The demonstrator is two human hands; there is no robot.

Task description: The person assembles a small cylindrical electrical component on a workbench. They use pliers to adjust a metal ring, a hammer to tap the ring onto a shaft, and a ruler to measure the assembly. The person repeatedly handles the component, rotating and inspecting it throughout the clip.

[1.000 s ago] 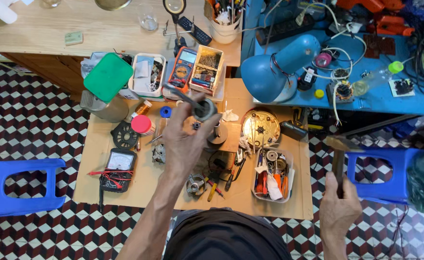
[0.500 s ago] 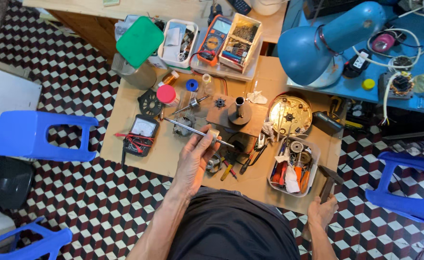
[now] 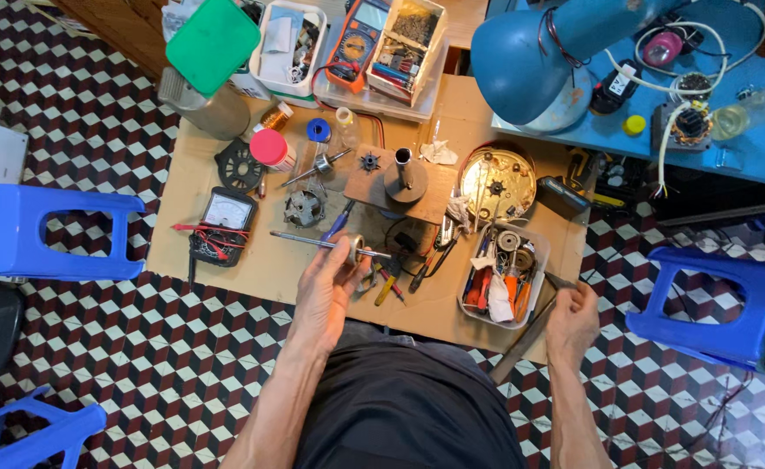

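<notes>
Meanwhile the left hand [image 3: 326, 291], lower than half a second ago, keeps its grip clenched on the thin steel rotor shaft [image 3: 326, 244] above the cardboard-topped bench [image 3: 226, 274], while the right hand [image 3: 572, 317] clasps a dark-handled hammer [image 3: 526, 334] at the bench's edge.

Small repair workshop, surface [image 3: 226, 260] strewn with motor parts, multimeter [image 3: 222, 217], tool tray [image 3: 534, 287], parts boxes [image 3: 408, 39], blue lamp [image 3: 539, 56]

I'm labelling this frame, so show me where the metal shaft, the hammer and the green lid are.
metal shaft [image 3: 300, 238], head view, bare rod left of the left hand.
hammer [image 3: 521, 337], head view, handle below the right hand.
green lid [image 3: 213, 43], head view, middle of its top.
</notes>
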